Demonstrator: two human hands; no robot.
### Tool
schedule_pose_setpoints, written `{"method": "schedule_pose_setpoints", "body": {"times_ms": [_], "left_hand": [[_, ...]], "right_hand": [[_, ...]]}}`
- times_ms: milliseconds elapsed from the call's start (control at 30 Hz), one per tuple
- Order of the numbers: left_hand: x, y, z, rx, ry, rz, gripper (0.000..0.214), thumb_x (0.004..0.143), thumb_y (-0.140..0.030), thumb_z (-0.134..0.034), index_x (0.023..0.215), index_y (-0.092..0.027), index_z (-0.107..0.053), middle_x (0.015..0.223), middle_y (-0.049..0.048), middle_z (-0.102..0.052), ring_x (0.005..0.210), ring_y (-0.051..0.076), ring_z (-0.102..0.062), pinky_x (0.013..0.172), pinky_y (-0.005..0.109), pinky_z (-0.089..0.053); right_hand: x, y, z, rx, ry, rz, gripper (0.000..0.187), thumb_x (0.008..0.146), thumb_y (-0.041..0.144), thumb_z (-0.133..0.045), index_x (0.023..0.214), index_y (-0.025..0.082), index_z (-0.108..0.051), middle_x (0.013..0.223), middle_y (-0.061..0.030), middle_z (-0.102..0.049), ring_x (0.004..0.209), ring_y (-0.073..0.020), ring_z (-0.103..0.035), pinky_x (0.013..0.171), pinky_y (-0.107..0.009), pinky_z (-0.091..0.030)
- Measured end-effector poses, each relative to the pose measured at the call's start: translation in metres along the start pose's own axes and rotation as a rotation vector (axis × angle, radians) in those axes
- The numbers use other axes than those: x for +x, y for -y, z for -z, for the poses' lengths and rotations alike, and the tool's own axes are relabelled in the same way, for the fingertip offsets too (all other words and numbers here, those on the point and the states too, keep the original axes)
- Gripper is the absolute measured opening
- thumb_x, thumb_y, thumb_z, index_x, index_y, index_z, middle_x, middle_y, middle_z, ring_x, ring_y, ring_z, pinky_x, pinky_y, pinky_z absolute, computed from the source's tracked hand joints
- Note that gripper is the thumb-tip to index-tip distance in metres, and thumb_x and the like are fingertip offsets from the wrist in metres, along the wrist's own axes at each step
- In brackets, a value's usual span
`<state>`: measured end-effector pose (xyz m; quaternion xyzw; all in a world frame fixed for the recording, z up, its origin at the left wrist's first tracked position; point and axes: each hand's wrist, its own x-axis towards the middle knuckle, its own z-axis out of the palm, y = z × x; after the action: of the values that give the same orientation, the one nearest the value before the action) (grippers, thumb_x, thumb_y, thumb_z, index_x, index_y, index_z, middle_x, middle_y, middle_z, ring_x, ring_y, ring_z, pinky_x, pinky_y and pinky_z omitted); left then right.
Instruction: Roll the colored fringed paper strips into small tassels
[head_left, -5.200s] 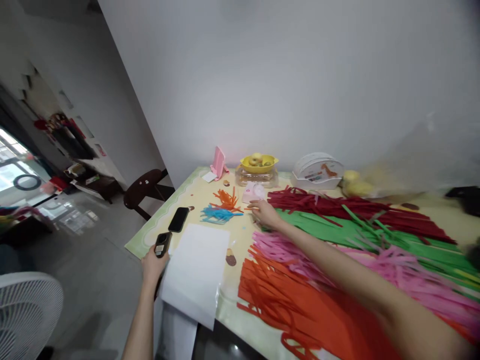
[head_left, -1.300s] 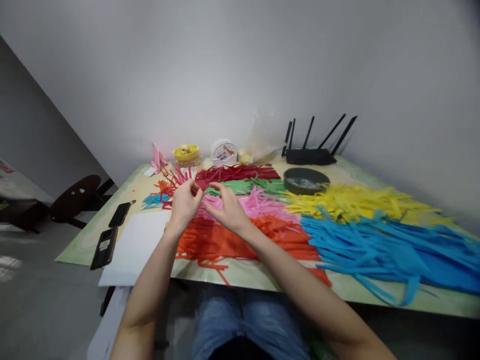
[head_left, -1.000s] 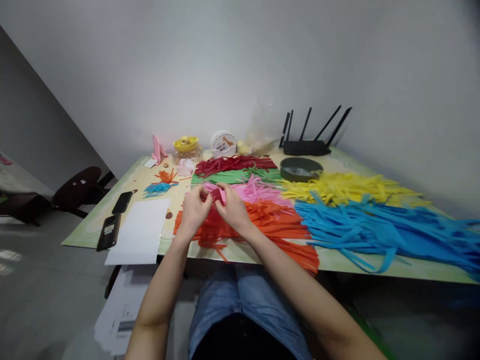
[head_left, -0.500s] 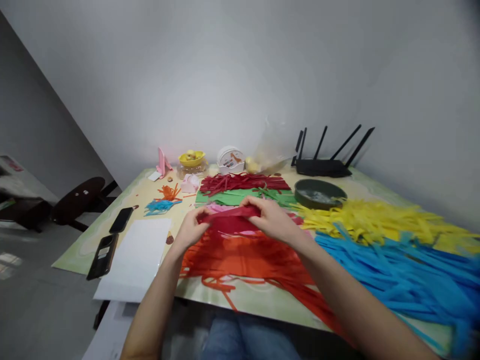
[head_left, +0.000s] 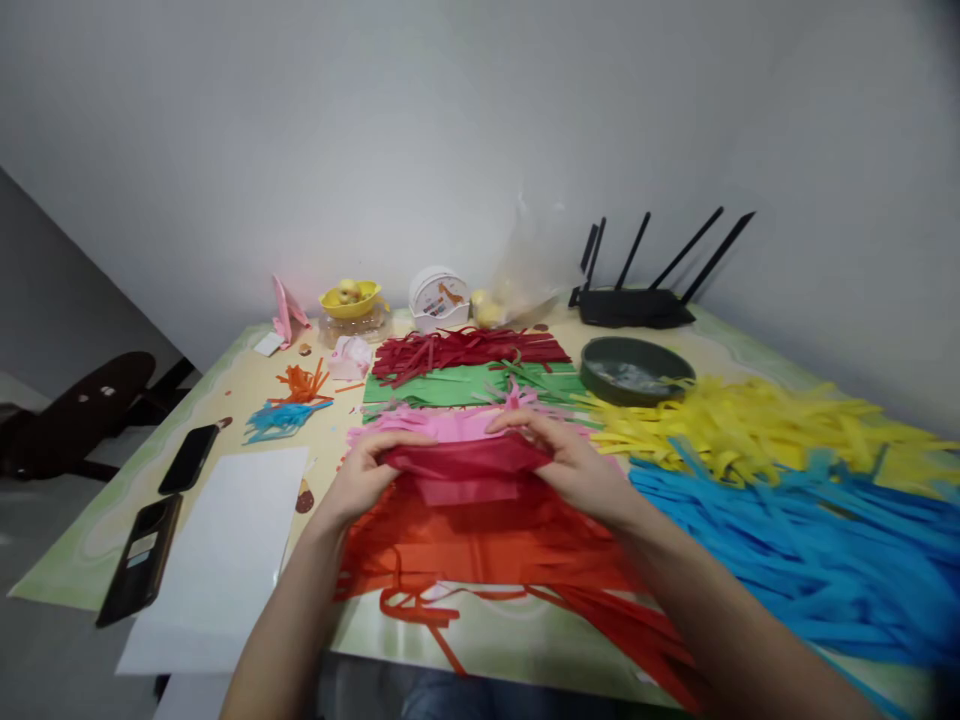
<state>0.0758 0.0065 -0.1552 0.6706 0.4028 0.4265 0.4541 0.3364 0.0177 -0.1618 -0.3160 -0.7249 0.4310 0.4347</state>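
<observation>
A dark red sheet of thin paper (head_left: 466, 458) is stretched between my two hands, above the table. Its left end is pinched by my left hand (head_left: 367, 475), and its right end by my right hand (head_left: 574, 462). Below it lies orange fringed paper (head_left: 480, 560), with loose strips trailing over the table's front edge. Pink fringed paper (head_left: 457, 422) shows just behind my fingers. Farther back lie green fringed paper (head_left: 427, 388) and a dark red fringed bundle (head_left: 465, 350). My fingers hide part of the sheet's ends.
Yellow strips (head_left: 765, 425) and blue strips (head_left: 795, 550) cover the right side. A dark round tin (head_left: 637, 370) and a black router (head_left: 636, 307) stand behind them. White paper (head_left: 217, 560) and two phones (head_left: 141, 560) lie left. A yellow bowl (head_left: 351, 300) stands at the back.
The red sheet is spread wider, its near face now hanging open between my hands, which have moved a little apart. The view has shifted slightly, so the table sits nearer.
</observation>
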Motion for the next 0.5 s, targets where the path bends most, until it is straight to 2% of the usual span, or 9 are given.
{"method": "schedule_pose_setpoints", "body": {"times_ms": [100, 167, 267, 367, 433, 500], "left_hand": [[-0.007, 0.002, 0.001, 0.011, 0.075, -0.021, 0.024, 0.076, -0.012, -0.060, 0.091, -0.019, -0.078, 0.092, 0.0085, -0.072, 0.091, 0.021, -0.062, 0.085, 0.032, -0.047], [-0.014, -0.002, 0.001, 0.039, 0.105, -0.020, 0.026, 0.076, -0.013, -0.060, 0.094, -0.020, -0.077, 0.097, 0.0090, -0.071, 0.094, 0.022, -0.062, 0.087, 0.032, -0.046], [-0.024, -0.013, 0.005, 0.124, 0.223, 0.016, 0.034, 0.079, -0.017, -0.061, 0.110, -0.023, -0.072, 0.110, 0.0089, -0.067, 0.102, 0.024, -0.060, 0.093, 0.034, -0.044], [-0.033, -0.023, 0.008, 0.170, 0.384, 0.047, 0.047, 0.076, -0.029, -0.069, 0.122, -0.024, -0.065, 0.120, 0.0096, -0.062, 0.110, 0.026, -0.057, 0.098, 0.035, -0.041], [-0.037, -0.024, 0.007, 0.180, 0.388, 0.073, 0.046, 0.075, -0.035, -0.071, 0.119, -0.023, -0.067, 0.117, 0.0101, -0.063, 0.108, 0.027, -0.058, 0.097, 0.035, -0.042], [-0.041, -0.023, 0.002, 0.220, 0.291, 0.114, 0.033, 0.078, -0.035, -0.069, 0.109, -0.021, -0.071, 0.108, 0.0090, -0.068, 0.101, 0.024, -0.061, 0.091, 0.033, -0.045]], "right_hand": [[-0.008, -0.008, 0.005, 0.020, 0.040, -0.003, 0.038, 0.065, 0.007, -0.044, 0.092, 0.022, -0.065, 0.093, -0.0018, -0.069, 0.086, -0.0164, -0.065, 0.077, -0.028, -0.052], [-0.013, -0.008, 0.007, -0.014, 0.058, -0.007, 0.041, 0.067, 0.006, -0.043, 0.096, 0.022, -0.067, 0.094, -0.0024, -0.070, 0.087, -0.0164, -0.066, 0.078, -0.028, -0.053], [-0.020, -0.003, 0.009, -0.121, 0.102, -0.016, 0.047, 0.068, 0.007, -0.044, 0.106, 0.022, -0.067, 0.105, -0.0047, -0.070, 0.099, -0.0189, -0.065, 0.088, -0.031, -0.051], [-0.025, 0.003, 0.009, -0.180, 0.183, -0.052, 0.043, 0.070, 0.008, -0.044, 0.103, 0.022, -0.068, 0.102, -0.0046, -0.072, 0.096, -0.0188, -0.067, 0.087, -0.030, -0.051], [-0.028, 0.006, 0.009, -0.186, 0.228, -0.067, 0.039, 0.072, 0.008, -0.043, 0.098, 0.022, -0.070, 0.097, -0.0039, -0.073, 0.090, -0.0177, -0.068, 0.083, -0.028, -0.052], [-0.032, 0.007, 0.012, -0.203, 0.272, -0.064, 0.038, 0.074, 0.007, -0.043, 0.096, 0.022, -0.070, 0.097, -0.0035, -0.073, 0.090, -0.0171, -0.068, 0.084, -0.027, -0.052]]}}
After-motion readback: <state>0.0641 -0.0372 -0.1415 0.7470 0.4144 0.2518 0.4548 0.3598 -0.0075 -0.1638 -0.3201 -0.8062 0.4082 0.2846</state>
